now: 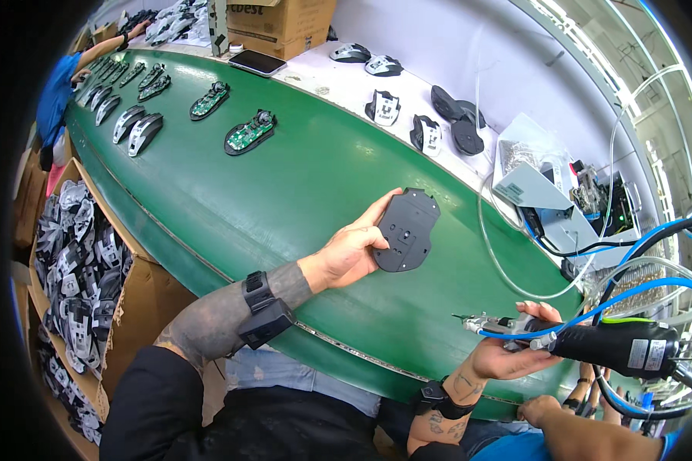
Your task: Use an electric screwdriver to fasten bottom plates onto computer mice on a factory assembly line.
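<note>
Nearest is the black sleeve [154, 407]. Left hand [350, 252]: grip pinching the black mouse base [409, 230] above the green tabletop [315, 177]. Right hand [507, 358], near right: grip closed around the driver [615, 346]. Recommended: keep base steady; present driver square.

L hand [350, 250] grips flat blk mouse base [405, 230] over grn belt [307, 177], holes facing cam. R hand [507, 355] holds blk elec. driver [611, 347] w/ blue hose [646, 288], tip pointing L, apart from base. Up-L on belt: grn PCBs [250, 135] on blk bases, plus gray/blk mouse shells [144, 135]. Far L: cardboard box [152, 303] w/ loose shell pcs [77, 292].
</note>
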The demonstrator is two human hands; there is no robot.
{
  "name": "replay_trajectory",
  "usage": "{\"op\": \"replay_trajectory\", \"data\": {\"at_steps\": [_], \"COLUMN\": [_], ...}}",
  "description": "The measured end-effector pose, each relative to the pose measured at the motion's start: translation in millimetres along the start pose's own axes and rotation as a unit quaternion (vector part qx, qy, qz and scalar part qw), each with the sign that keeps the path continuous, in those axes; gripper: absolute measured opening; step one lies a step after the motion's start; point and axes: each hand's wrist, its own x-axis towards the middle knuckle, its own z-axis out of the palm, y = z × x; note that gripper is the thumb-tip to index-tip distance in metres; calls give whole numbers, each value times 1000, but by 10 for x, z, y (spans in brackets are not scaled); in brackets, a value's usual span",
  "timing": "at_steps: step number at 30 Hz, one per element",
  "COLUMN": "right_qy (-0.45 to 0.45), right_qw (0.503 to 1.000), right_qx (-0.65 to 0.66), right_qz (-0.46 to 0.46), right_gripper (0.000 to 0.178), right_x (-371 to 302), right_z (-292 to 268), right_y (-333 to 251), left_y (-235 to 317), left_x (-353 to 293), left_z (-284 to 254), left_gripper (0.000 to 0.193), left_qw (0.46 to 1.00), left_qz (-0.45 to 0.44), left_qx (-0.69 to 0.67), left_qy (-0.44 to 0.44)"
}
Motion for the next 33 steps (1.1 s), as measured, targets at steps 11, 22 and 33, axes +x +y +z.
{"op": "replay_trajectory", "data": {"at_steps": [11, 22, 33], "right_qy": [-77, -8, -50], "right_qw": [997, 996, 993], "right_qx": [-4, 80, 12], "right_qz": [-21, 26, 108], "right_gripper": [47, 51, 73], "right_x": [-7, 186, 190], "right_z": [-141, -321, -12], "right_y": [93, 198, -148], "left_y": [-46, -131, -273], "left_x": [-152, -77, -280], "left_z": [357, 1092, 1311], "left_gripper": [74, 80, 90], "left_qw": [998, 995, 982], "left_qz": [-36, 71, 114], "left_qx": [31, 5, 144], "left_qy": [39, -69, -41]}}
